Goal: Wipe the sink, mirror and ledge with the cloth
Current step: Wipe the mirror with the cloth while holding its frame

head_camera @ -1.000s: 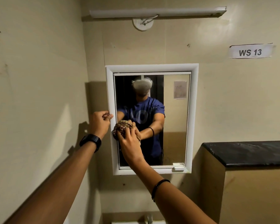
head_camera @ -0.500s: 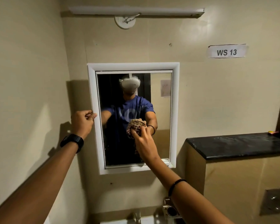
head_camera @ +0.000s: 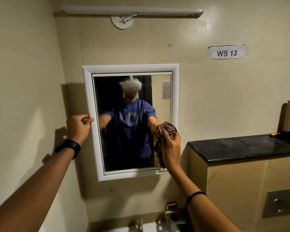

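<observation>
Beige bathroom wall w/ white-framed mirror (head_camera: 131,124) hanging above sink (head_camera: 151,229), which is just peeking in at bottom edge. Left hand (head_camera: 79,126) is curling shut, gripping mirror frame's left edge. Right hand (head_camera: 172,148) is clutching bunched checkered cloth (head_camera: 164,131) & pressing it against glass near right side, lower half. Black ledge (head_camera: 244,146) is sitting at right, apart from both hands.

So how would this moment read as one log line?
step: wiping white-framed wall mirror | right hand: checkered brown cloth on glass | left hand: steadying frame
</observation>
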